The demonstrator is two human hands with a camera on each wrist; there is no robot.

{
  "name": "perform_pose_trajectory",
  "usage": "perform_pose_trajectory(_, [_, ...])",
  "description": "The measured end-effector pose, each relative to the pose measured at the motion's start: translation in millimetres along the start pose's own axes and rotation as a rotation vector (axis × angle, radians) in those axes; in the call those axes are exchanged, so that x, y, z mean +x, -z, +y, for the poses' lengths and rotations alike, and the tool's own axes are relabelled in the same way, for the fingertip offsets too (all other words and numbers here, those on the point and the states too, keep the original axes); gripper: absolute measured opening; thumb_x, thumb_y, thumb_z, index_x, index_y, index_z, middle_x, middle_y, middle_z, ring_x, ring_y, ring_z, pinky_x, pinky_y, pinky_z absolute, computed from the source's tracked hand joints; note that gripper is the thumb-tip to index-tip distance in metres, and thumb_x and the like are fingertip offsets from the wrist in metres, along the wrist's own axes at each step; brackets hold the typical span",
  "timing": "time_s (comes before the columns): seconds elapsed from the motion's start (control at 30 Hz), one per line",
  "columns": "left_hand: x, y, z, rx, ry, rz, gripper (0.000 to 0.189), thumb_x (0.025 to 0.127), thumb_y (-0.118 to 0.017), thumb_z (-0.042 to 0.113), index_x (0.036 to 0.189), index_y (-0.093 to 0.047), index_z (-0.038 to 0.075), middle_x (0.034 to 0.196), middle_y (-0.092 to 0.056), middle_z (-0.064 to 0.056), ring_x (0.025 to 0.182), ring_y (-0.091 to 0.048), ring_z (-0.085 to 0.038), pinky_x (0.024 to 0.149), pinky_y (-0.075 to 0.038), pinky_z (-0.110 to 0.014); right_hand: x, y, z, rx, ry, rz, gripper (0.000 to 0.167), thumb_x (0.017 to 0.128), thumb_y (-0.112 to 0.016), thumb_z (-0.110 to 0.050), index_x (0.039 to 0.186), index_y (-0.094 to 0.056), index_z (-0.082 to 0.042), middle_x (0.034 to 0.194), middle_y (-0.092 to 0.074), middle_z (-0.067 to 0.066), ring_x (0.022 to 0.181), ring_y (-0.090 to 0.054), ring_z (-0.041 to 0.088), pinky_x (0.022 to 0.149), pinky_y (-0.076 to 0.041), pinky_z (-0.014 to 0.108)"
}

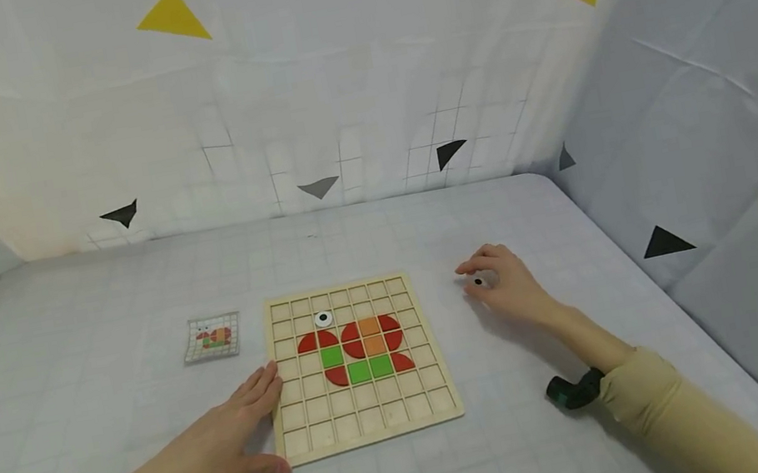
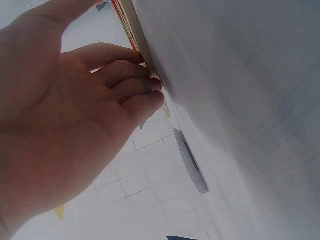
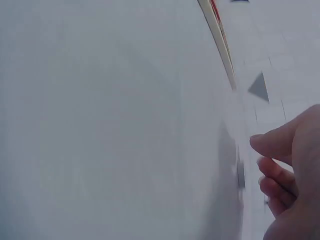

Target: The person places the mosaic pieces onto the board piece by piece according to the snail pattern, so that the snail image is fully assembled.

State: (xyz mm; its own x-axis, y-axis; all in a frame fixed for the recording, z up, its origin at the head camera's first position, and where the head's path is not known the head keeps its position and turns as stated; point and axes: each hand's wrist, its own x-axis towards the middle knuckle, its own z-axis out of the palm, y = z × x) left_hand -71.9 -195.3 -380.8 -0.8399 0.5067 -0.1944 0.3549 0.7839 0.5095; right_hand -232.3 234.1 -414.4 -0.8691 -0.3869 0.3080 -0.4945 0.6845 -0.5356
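Observation:
A square wooden grid board [image 1: 307, 435] lies on the table, bearing red rounded pieces [image 1: 352, 340], green squares [image 1: 332, 356], orange squares [image 1: 369, 325] and a round eye piece [image 1: 323, 319]. Against the board's left edge rests my left hand [image 1: 225, 441], fingers extended and thumb by the near corner; the left wrist view shows its fingertips [image 2: 155, 90] touching the side. To the right of the board, my right hand [image 1: 509, 285] hovers with thumb and fingers parted around a second eye piece [image 1: 478, 281]. A small flat piece [image 3: 241, 175] lies on the table apart from those fingertips.
A small picture card [image 1: 213, 338] with a similar coloured figure lies left of the board. White cloth walls [image 1: 349, 64] with yellow, black and grey shapes enclose the back and sides. The tabletop [image 1: 97, 320] has a white cover with a faint grid.

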Motion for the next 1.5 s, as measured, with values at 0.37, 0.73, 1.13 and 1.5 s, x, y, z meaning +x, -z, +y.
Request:
perform_pose_trajectory(0.37, [1.1,-0.3,1.0,-0.001,0.002,-0.003,0.11,0.076,-0.075,0.061,0.153,-0.032,-0.004,0.165,-0.019,-0.019,0.151,-0.018,-0.041,0.116,-0.028,-0.059,-7.6,13,35,-0.014,-0.041,-0.052,0.02,0.089,-0.075,-0.008,0.109,-0.076,-0.007,0.106,-0.063,0.009,0.101,-0.052,0.028,0.088,-0.041,0.045])
perform_pose_trajectory(0.73, [1.3,-0.4,0.8,0.01,0.006,-0.002,0.11,0.076,-0.075,0.061,0.153,-0.032,-0.004,0.165,-0.018,-0.019,0.152,-0.018,-0.041,0.116,-0.029,-0.058,-6.9,9,37,-0.028,-0.021,-0.02,0.022,0.088,-0.078,-0.013,0.107,-0.076,-0.004,0.1,-0.064,0.009,0.097,-0.053,0.027,0.086,-0.041,0.043])
perform_pose_trajectory(1.13, [1.5,-1.4,0.4,0.007,0.008,-0.006,0.111,0.076,-0.073,0.063,0.154,-0.032,-0.004,0.165,-0.018,-0.019,0.152,-0.018,-0.041,0.116,-0.029,-0.059,-2.3,3,19,0.002,0.022,0.004,0.018,0.087,-0.078,-0.013,0.102,-0.076,-0.003,0.096,-0.063,0.007,0.095,-0.052,0.026,0.085,-0.038,0.037])
perform_pose_trajectory(1.5, [1.8,-0.6,0.8,0.001,0.01,-0.012,0.109,0.076,-0.075,0.06,0.154,-0.032,-0.004,0.165,-0.017,-0.019,0.152,-0.016,-0.041,0.116,-0.028,-0.059,5.8,-7,-9,0.029,0.085,-0.025,0.02,0.086,-0.079,-0.013,0.102,-0.076,-0.003,0.096,-0.062,0.009,0.095,-0.051,0.03,0.084,-0.039,0.039])
